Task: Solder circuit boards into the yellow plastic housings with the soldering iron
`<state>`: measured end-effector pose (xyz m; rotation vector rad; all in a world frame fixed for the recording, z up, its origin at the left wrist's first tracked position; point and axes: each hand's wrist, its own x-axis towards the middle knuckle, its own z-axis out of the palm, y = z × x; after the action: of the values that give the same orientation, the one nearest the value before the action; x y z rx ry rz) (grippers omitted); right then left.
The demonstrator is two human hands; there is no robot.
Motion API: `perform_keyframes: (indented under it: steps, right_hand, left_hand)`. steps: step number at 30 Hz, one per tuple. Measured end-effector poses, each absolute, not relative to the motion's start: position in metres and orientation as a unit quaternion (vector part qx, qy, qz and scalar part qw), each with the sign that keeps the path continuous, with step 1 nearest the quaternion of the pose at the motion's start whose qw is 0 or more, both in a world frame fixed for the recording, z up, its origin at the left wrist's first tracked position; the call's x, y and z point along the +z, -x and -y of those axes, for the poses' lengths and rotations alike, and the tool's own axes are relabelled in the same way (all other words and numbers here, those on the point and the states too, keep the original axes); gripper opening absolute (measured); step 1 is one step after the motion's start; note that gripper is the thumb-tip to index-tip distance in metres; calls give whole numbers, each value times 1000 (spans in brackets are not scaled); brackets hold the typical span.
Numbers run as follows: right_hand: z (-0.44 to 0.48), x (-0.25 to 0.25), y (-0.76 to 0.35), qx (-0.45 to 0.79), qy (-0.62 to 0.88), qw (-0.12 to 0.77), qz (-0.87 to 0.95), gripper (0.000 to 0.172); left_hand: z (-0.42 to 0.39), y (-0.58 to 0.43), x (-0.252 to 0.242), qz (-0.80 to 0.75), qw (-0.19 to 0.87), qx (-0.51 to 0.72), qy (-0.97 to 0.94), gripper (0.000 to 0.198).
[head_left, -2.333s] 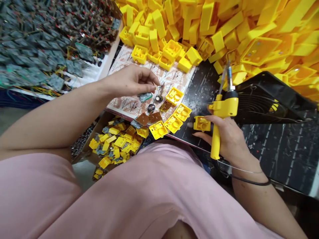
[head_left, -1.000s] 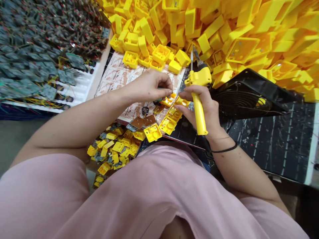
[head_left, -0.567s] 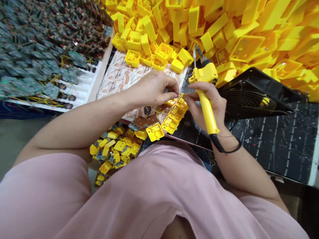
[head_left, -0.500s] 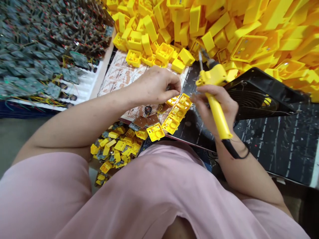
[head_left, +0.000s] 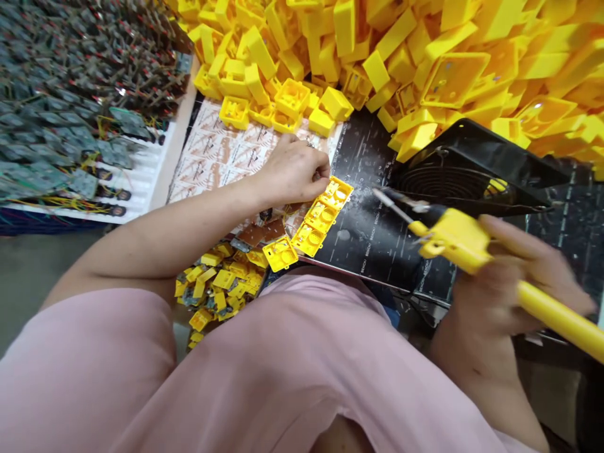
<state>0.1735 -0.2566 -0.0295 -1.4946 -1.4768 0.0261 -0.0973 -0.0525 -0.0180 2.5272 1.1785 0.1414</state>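
My left hand (head_left: 297,170) rests at the far end of a row of open yellow plastic cases (head_left: 321,217), its fingers curled and pinched together. What lies between them, if anything, is hidden. At the near end of the row sits another yellow case (head_left: 280,253), tilted at an angle, beside brown circuit boards (head_left: 257,233). Off to the right, my right hand (head_left: 514,277), blurred by motion, is wrapped round a yellow soldering gun (head_left: 460,239). Its metal tip points left, above the black bench surface (head_left: 363,239) and apart from the cases.
A large heap of yellow cases (head_left: 472,38) covers the back. A black square fan (head_left: 453,163) leans in front of it. On the left, a white tray (head_left: 158,170) carries many circuit boards with wires. Below the bench edge are more yellow parts (head_left: 226,277).
My right hand has swung right and towards me with the soldering gun, whose tip has turned from pointing away to pointing left. My left hand stays at the row's far end. The view has shifted slightly.
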Motion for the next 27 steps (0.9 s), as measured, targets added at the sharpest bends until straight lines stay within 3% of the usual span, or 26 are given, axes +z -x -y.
perform_keyframes:
  steps: [1,5,9,17,22,27]
  right_hand:
    - [252,-30,-165,-14,611,496,617,38]
    - [237,-28,-137,-40,565,452,689,51]
    - [233,-23,-129,-69,561,411,715,26]
    - [220,-22,-122,22,534,395,747,11]
    - [218,-18,-128,-9,512,390,766,13]
    - [226,-16,-138,-54,525,408,745,26]
  left_hand:
    - [53,97,-17,-419,175,46,-890,26]
    - [53,97,-17,-423,167,47,-889,25]
    - [53,97,-18,-412,158,53,-896,24]
    - [52,97,-19,-394,140,73,-905,24]
    - [51,98,-20,-396,140,72,-905,24]
    - [52,98,-17,-398,146,61,-904,24]
